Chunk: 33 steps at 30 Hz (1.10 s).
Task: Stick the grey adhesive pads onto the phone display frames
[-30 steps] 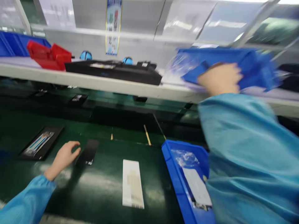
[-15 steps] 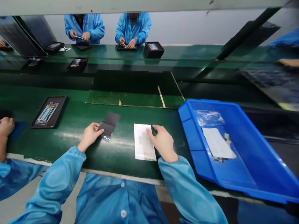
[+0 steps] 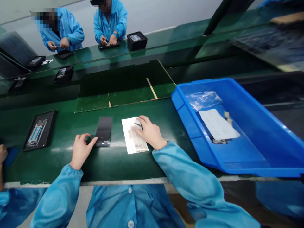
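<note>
My left hand (image 3: 83, 148) rests on the green bench with thumb and fingers apart. Its thumb tip is at the left edge of a black rectangular film sheet (image 3: 104, 128), which lies flat and has a glossy clear strip at its near end. My right hand (image 3: 150, 133) is closed on a slim dark tool (image 3: 138, 124), mostly hidden by the fingers; its exact kind cannot be made out. Under that hand lies a white backing sheet (image 3: 128, 139) with pale greyish rectangular stickers on its right part.
A blue bin (image 3: 201, 158) at the right holds clear plastic and a white sheet. A black tray (image 3: 48, 133) with a phone-shaped part lies left. A green board (image 3: 123, 85) lies behind. A neighbour's hand (image 3: 3, 154) shows at far left; two co-workers sit opposite.
The film sheet, tilted in my left hand before, now lies flat and straighter; my left fingers have spread. My right hand has shifted over the white sheet's upper part. The camera view has tilted.
</note>
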Each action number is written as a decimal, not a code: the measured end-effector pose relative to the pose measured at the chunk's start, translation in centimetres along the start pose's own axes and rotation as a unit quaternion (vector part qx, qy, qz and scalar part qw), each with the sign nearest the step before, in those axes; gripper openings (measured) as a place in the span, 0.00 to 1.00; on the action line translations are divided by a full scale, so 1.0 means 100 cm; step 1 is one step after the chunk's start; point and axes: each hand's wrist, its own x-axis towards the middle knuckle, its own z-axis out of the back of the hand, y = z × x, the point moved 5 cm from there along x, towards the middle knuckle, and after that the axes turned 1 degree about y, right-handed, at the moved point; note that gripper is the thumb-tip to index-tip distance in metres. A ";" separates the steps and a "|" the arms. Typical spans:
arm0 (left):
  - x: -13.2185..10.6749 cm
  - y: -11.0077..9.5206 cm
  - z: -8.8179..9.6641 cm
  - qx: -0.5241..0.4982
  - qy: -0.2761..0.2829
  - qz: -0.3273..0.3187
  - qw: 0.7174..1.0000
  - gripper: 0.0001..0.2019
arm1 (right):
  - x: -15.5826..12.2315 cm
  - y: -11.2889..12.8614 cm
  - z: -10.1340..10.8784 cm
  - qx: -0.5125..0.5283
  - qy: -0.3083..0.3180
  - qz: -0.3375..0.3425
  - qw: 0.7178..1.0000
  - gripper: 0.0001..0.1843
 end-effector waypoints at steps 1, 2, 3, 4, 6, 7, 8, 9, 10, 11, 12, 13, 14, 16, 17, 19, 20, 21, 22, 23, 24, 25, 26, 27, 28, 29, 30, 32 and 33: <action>0.007 -0.005 0.004 0.022 -0.008 -0.020 1.000 0.24 | 0.006 -0.008 0.006 0.040 -0.046 -0.020 0.998 0.22; 0.013 -0.012 0.007 0.037 -0.012 -0.041 0.998 0.22 | 0.010 -0.017 0.011 0.082 -0.095 -0.041 0.991 0.20; 0.019 -0.020 0.008 0.042 -0.013 -0.059 0.997 0.20 | 0.013 -0.026 0.015 0.127 -0.139 -0.059 0.980 0.17; 0.024 -0.029 0.006 0.040 -0.007 -0.079 0.996 0.18 | 0.016 -0.034 0.016 0.177 -0.171 -0.075 0.966 0.16; 0.031 -0.054 -0.003 0.042 0.023 -0.136 0.990 0.15 | 0.019 -0.047 0.012 0.291 -0.202 -0.106 0.929 0.16; 0.031 -0.068 -0.011 0.050 0.049 -0.172 0.983 0.14 | 0.020 -0.052 0.008 0.341 -0.206 -0.124 0.909 0.17; 0.030 -0.083 -0.021 0.060 0.081 -0.208 0.973 0.13 | 0.021 -0.055 0.003 0.380 -0.205 -0.141 0.891 0.18; 0.025 -0.097 -0.031 0.073 0.116 -0.243 0.960 0.14 | 0.021 -0.056 -0.001 0.405 -0.201 -0.153 0.879 0.19; 0.019 -0.110 -0.042 0.088 0.148 -0.271 0.947 0.16 | 0.020 -0.056 -0.005 0.423 -0.198 -0.161 0.869 0.19; 0.011 -0.121 -0.051 0.103 0.173 -0.290 0.936 0.20 | 0.019 -0.055 -0.008 0.435 -0.196 -0.166 0.863 0.20; 0.003 -0.131 -0.060 0.119 0.192 -0.308 0.924 0.25 | 0.018 -0.054 -0.010 0.446 -0.193 -0.167 0.858 0.20; -0.005 -0.138 -0.068 0.135 0.200 -0.321 0.916 0.29 | 0.016 -0.055 -0.012 0.467 -0.193 -0.175 0.845 0.20; -0.012 -0.143 -0.075 0.151 0.202 -0.330 0.909 0.33 | 0.015 -0.055 -0.013 0.478 -0.194 -0.179 0.838 0.20; -0.020 -0.147 -0.087 0.183 0.195 -0.336 0.903 0.36 | 0.015 -0.057 -0.015 0.495 -0.192 -0.182 0.828 0.21; -0.022 -0.145 -0.091 0.194 0.189 -0.332 0.904 0.36 | 0.016 -0.058 -0.016 0.496 -0.190 -0.181 0.828 0.21; -0.021 -0.141 -0.096 0.200 0.175 -0.324 0.908 0.35 | 0.019 -0.059 -0.018 0.492 -0.188 -0.177 0.831 0.22; -0.020 -0.139 -0.096 0.198 0.168 -0.321 0.911 0.34 | 0.020 -0.060 -0.018 0.489 -0.189 -0.176 0.833 0.22; -0.019 -0.137 -0.096 0.194 0.161 -0.322 0.912 0.34 | 0.021 -0.060 -0.019 0.486 -0.191 -0.175 0.835 0.22; -0.018 -0.136 -0.094 0.190 0.154 -0.327 0.913 0.33 | 0.022 -0.060 -0.020 0.483 -0.192 -0.173 0.836 0.23; -0.018 -0.136 -0.092 0.184 0.148 -0.333 0.913 0.33 | 0.023 -0.059 -0.021 0.481 -0.191 -0.171 0.839 0.23; -0.018 -0.135 -0.088 0.179 0.143 -0.340 0.912 0.32 | 0.024 -0.058 -0.021 0.478 -0.188 -0.167 0.841 0.23; -0.020 -0.135 -0.085 0.175 0.139 -0.350 0.910 0.30 | 0.025 -0.057 -0.022 0.476 -0.186 -0.165 0.844 0.23; -0.022 -0.135 -0.082 0.168 0.136 -0.362 0.907 0.28 | 0.025 -0.057 -0.022 0.475 -0.185 -0.164 0.845 0.22; -0.026 -0.134 -0.079 0.157 0.135 -0.377 0.903 0.27 | 0.025 -0.057 -0.022 0.475 -0.186 -0.166 0.844 0.22; -0.032 -0.134 -0.078 0.141 0.135 -0.392 0.899 0.25 | 0.025 -0.057 -0.022 0.475 -0.187 -0.172 0.843 0.22; -0.038 -0.134 -0.077 0.122 0.136 -0.408 0.895 0.24 | 0.024 -0.058 -0.022 0.474 -0.188 -0.180 0.841 0.22; -0.045 -0.134 -0.078 0.101 0.136 -0.422 0.891 0.24 | 0.024 -0.059 -0.022 0.472 -0.189 -0.192 0.840 0.23; -0.057 -0.135 -0.083 0.069 0.132 -0.440 0.886 0.25 | 0.025 -0.061 -0.021 0.466 -0.185 -0.217 0.838 0.23; -0.061 -0.135 -0.087 0.064 0.128 -0.442 0.885 0.27 | 0.027 -0.062 -0.021 0.467 -0.178 -0.227 0.836 0.23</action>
